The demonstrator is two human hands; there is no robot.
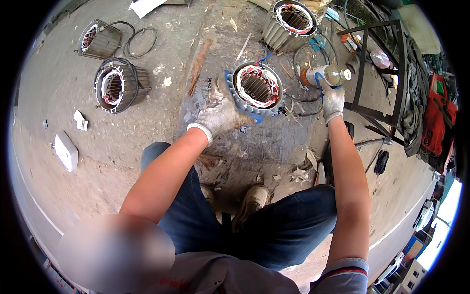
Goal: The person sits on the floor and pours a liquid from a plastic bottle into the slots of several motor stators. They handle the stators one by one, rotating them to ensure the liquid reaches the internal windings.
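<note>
A motor stator (256, 87) stands upright in front of me, its white-bound winding ring facing up. Blue and red leads come off its far edge. My left hand (220, 110), in a whitish glove with blue palm coating, is wrapped round the stator's left and near side. To the right, my right hand (333, 100), gloved alike, grips a clear plastic bottle (334, 74) with a white cap and an orange part. The bottle is tilted on its side, cap pointing right. Whether it rests on the ground I cannot tell.
Another stator (276, 36) stands beyond. Two more, one cable-wrapped (134, 81) and one farther off (107, 41), lie at left. A black metal frame (360, 73) stands beside my right hand. A wood strip (199, 66) and a white box (65, 151) lie on the ground.
</note>
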